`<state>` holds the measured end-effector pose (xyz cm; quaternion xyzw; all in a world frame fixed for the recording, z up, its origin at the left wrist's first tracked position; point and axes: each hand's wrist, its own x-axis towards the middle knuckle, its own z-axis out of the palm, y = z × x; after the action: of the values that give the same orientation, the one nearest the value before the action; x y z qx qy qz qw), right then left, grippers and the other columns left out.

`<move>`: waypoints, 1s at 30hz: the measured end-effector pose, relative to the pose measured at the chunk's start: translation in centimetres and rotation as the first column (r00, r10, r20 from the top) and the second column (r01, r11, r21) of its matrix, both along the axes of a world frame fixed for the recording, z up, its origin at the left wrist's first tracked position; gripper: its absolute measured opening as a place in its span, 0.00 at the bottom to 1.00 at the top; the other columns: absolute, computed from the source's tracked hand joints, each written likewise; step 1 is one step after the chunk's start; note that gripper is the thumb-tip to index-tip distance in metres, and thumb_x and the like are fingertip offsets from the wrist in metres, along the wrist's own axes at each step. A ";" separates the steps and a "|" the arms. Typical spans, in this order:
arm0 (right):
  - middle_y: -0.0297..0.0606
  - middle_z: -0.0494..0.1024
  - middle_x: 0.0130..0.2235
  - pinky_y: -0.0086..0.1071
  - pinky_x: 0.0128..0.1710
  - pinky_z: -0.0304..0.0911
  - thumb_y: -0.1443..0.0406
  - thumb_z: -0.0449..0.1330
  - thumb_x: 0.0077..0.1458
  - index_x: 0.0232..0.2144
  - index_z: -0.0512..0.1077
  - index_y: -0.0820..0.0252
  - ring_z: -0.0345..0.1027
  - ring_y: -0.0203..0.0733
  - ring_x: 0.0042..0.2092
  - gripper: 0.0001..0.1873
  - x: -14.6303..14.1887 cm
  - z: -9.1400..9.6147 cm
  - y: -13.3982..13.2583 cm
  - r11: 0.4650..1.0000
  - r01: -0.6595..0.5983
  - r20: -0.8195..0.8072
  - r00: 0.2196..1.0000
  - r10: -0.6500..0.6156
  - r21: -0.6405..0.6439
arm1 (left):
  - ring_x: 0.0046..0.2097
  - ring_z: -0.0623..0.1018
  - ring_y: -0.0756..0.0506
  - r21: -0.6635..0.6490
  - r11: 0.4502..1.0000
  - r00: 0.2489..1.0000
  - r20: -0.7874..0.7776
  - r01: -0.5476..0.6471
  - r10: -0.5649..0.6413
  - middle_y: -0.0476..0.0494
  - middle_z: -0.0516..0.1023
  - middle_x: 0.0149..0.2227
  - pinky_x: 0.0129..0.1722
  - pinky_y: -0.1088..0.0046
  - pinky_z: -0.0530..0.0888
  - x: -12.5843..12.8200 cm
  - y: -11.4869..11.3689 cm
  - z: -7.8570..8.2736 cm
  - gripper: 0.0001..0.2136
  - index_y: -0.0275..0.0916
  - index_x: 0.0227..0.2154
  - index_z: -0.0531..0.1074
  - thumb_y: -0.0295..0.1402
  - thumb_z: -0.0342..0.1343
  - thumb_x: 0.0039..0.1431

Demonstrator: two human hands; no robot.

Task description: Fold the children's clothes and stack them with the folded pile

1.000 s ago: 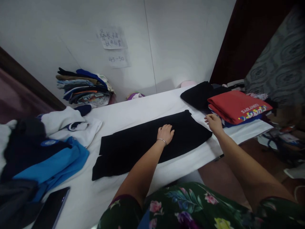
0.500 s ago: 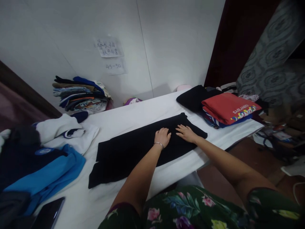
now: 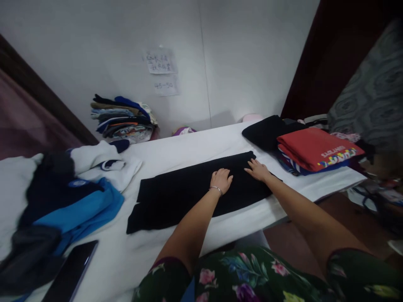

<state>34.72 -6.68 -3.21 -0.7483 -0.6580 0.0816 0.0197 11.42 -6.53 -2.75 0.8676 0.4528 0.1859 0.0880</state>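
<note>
While I'm watching the single head camera feed, I'm counting two bare hands, and both are working on one black garment [image 3: 176, 201] that is lying flat on a white-covered table [image 3: 189, 153]. The left hand [image 3: 221, 180] is resting open and palm-down near the middle of the garment, with a thin silver bangle [image 3: 215, 189] circling its wrist. The right hand [image 3: 258, 170] is also pressing down open, fingers spread, near the garment's right end. Neither hand is gripping anything.

Just beyond them, I'm seeing one black folded bundle [image 3: 267, 133] sitting beside one red folded garment [image 3: 316, 149], which is resting on blue and striped clothing [image 3: 291, 167]. Multicoloured lettering is running across the red fabric, but it's upside down and I can't read it reliably. Over on the left, a loose pile is spreading across the table, including a blue jacket [image 3: 85, 209] and a white garment [image 3: 103, 163], with one dark phone [image 3: 71, 272] lying just below. One stack of folded clothes [image 3: 122, 119] is leaning by the wall, under two paper notes: the lower note [image 3: 166, 86] is reading "45-50", while the upper handwritten note [image 3: 160, 61] is too small for me to make out. A floral top [image 3: 245, 272] is filling the bottom of the view.
</note>
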 end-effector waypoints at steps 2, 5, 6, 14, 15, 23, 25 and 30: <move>0.46 0.48 0.66 0.51 0.60 0.45 0.49 0.43 0.60 0.61 0.56 0.59 0.39 0.51 0.66 0.33 0.0 -0.1 -0.3 1.000 0.002 0.008 1.000 -0.002 0.009 | 0.59 0.63 0.45 0.014 1.000 1.000 0.013 -0.008 0.008 0.44 0.69 0.55 0.59 0.59 0.56 0.0 -0.4 -0.1 0.16 0.42 0.51 0.67 0.38 0.45 0.63; 0.46 0.55 0.64 0.54 0.59 0.44 0.51 0.43 0.60 0.59 0.60 0.58 0.43 0.52 0.65 0.30 -1.0 -0.3 -1.0 0.996 -0.012 -0.003 1.000 0.013 0.092 | 0.62 0.59 0.45 0.042 0.998 0.998 0.032 -0.054 0.053 0.45 0.65 0.59 0.62 0.55 0.49 0.0 -1.1 -0.1 0.17 0.45 0.52 0.66 0.40 0.43 0.64; 0.45 0.57 0.63 0.54 0.59 0.44 0.51 0.42 0.61 0.58 0.60 0.56 0.44 0.51 0.65 0.29 -1.6 -0.4 -1.3 0.989 -0.048 -0.017 0.999 0.050 0.139 | 0.63 0.57 0.44 0.041 0.996 0.996 0.041 -0.081 0.079 0.46 0.64 0.60 0.63 0.54 0.48 -0.1 -1.3 -0.1 0.18 0.45 0.53 0.66 0.42 0.42 0.64; 0.45 0.58 0.63 0.50 0.59 0.49 0.48 0.41 0.60 0.59 0.59 0.58 0.46 0.50 0.64 0.32 -5.5 -2.9 -4.9 0.868 -0.395 -0.033 0.905 0.424 0.301 | 0.61 0.61 0.43 -0.175 0.975 0.991 -0.034 -0.133 0.129 0.47 0.63 0.60 0.61 0.47 0.48 -4.4 -1.6 2.0 0.20 0.48 0.55 0.64 0.45 0.45 0.61; 0.45 0.58 0.63 0.50 0.59 0.50 0.48 0.41 0.60 0.59 0.59 0.59 0.46 0.50 0.64 0.32 -5.4 -3.2 -5.0 0.865 -0.396 -0.027 0.905 0.424 0.308 | 0.61 0.60 0.42 -0.155 0.975 0.986 -0.052 -0.162 0.156 0.46 0.63 0.60 0.61 0.47 0.47 -6.0 -1.6 2.5 0.20 0.46 0.54 0.65 0.44 0.47 0.60; 0.46 0.61 0.61 0.51 0.57 0.53 0.49 0.40 0.60 0.58 0.60 0.61 0.49 0.53 0.63 0.32 -4.8 -4.1 -4.7 0.828 -0.426 0.030 0.894 0.446 0.366 | 0.62 0.60 0.38 -0.117 0.622 0.626 0.008 -0.774 0.780 0.35 0.62 0.60 0.59 0.56 0.56 -24.9 -2.9 4.1 0.22 0.39 0.53 0.65 0.43 0.48 0.59; 0.47 0.61 0.61 0.51 0.57 0.53 0.49 0.40 0.60 0.58 0.61 0.62 0.50 0.53 0.63 0.33 -4.8 -4.2 -4.7 0.816 -0.437 0.057 0.891 0.450 0.379 | 0.60 0.63 0.36 -0.308 0.471 0.490 0.017 -0.827 0.872 0.30 0.64 0.58 0.56 0.60 0.60 -28.6 -3.7 3.6 0.26 0.33 0.53 0.65 0.48 0.44 0.60; 0.49 0.62 0.60 0.51 0.56 0.54 0.48 0.38 0.59 0.56 0.62 0.66 0.51 0.54 0.62 0.35 -4.7 -4.4 -4.7 0.810 -0.453 0.105 0.888 0.448 0.373 | 0.51 0.73 0.36 -0.482 0.370 0.418 0.008 -0.795 0.908 0.29 0.75 0.48 0.48 0.64 0.67 -31.5 -4.5 2.1 0.29 0.33 0.40 0.74 0.52 0.38 0.60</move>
<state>30.04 -11.35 -7.65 -0.5526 -0.8194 -0.0522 0.1435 -20.08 -11.00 -0.63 0.4280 0.8486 0.2227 0.2169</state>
